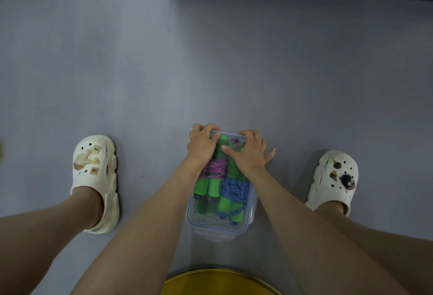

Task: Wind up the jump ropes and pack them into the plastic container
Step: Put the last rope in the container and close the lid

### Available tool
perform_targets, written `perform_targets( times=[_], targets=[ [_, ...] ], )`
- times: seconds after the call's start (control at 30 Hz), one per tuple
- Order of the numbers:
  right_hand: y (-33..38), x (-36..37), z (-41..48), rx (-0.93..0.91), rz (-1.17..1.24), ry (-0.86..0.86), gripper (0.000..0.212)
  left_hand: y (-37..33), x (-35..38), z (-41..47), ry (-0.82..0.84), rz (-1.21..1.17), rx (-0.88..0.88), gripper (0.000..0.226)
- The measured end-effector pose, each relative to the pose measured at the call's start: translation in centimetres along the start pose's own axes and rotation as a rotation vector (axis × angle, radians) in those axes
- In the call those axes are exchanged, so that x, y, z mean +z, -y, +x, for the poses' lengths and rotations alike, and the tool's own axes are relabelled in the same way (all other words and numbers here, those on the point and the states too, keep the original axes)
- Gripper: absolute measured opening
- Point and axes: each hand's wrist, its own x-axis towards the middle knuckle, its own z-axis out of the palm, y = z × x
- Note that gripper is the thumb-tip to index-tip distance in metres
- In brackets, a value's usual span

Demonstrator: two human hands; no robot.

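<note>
Counting one pink jump rope point(216, 168) and one blue jump rope point(235, 190), both wound, with green handles, inside one clear blue-rimmed plastic container point(220, 231) on the floor point(164, 72). Left hand point(202, 144) and right hand point(248, 151) curl fingers over its far rim. The right thumb lies flat on the lid point(206, 218).

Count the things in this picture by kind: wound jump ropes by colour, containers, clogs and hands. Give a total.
pink jump rope: 1
blue jump rope: 1
plastic container: 1
white clogs: 2
left hand, right hand: 2
Total: 7
</note>
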Motion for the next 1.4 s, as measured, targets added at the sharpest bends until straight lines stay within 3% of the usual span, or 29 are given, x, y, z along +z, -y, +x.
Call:
perform_targets(
  times=[0.17, 0.33, 0.47, 0.57, 0.67, 0.8, 0.93, 1.17, 1.23, 1.4],
  targets=[
    [-0.1, 0.1, -0.1, -0.016, -0.025, 0.002, 0.065, 0.2, -0.3, 0.0, 0.038, -0.058, -0.02, 0.021],
    [0.3, -0.3, -0.3, 0.014, -0.042, 0.048, 0.065, 1.8, -1.7, -2.1, 0.004, -0.245, -0.106, 0.052],
    [0.8, -0.2, -0.9, 0.071, -0.117, 0.079, 0.073, 4.5, -2.8, -5.5, 0.011, -0.322, -0.261, 0.019],
    [2.2, 0.0, -1.8, 0.102, -0.17, -0.008, 0.086, 6.4, -3.7, -8.2, 0.142, -0.384, -0.402, 0.017],
    [3.3, 0.4, -2.8, 0.032, -0.254, -0.111, 0.082, 8.0, -4.5, -10.2, 0.252, -0.332, -0.467, 0.019],
    [3.5, 0.9, -3.4, 0.02, -0.256, -0.136, 0.072, 9.2, -4.3, -12.1, 0.269, -0.292, -0.488, 0.03],
    [3.5, 0.7, -2.9, 0.024, -0.29, -0.136, 0.074, 10.2, -4.4, -12.9, 0.375, -0.171, -0.472, 0.028],
    [3.3, 2.0, -4.7, -0.045, -0.282, -0.198, 0.071, 11.8, -2.7, -13.9, 0.157, -0.242, -0.396, 0.035],
    [2.6, 3.1, -6.6, -0.141, -0.309, -0.097, 0.076, 12.1, -2.4, -14.1, 0.134, -0.279, -0.385, 0.034],
    [0.0, 5.1, -12.1, -0.268, -0.55, 0.221, 0.111, 12.3, -2.4, -14.0, 0.128, -0.294, -0.369, 0.034]
  ],
)
